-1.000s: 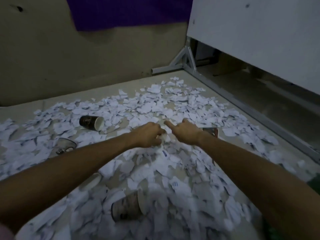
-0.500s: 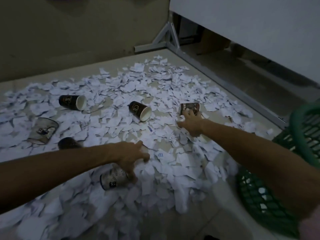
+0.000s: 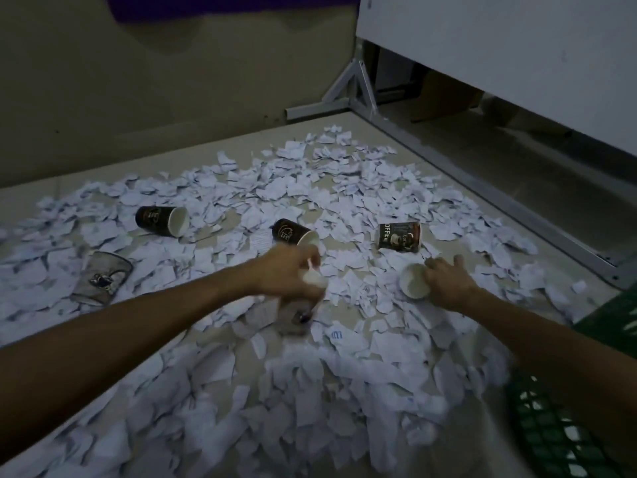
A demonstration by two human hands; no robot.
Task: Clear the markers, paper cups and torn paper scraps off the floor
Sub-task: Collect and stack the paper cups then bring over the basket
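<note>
While scraps [image 3: 344,201] litter the floor, left hand [image 3: 286,270] fingers seemingly gripping a blurred cup [image 3: 296,310], right hand [image 3: 448,281] fingers clasping another cup [image 3: 413,281].

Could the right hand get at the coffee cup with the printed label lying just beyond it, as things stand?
Probably not yet: the right hand already grips a white cup. The labelled cup lies close beyond it on scraps, with nothing between them.

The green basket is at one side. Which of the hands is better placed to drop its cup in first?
Probably the right hand. It holds a white cup and the green basket lies at the right arm. The left hand grips a blurred cup further from the basket.
</note>
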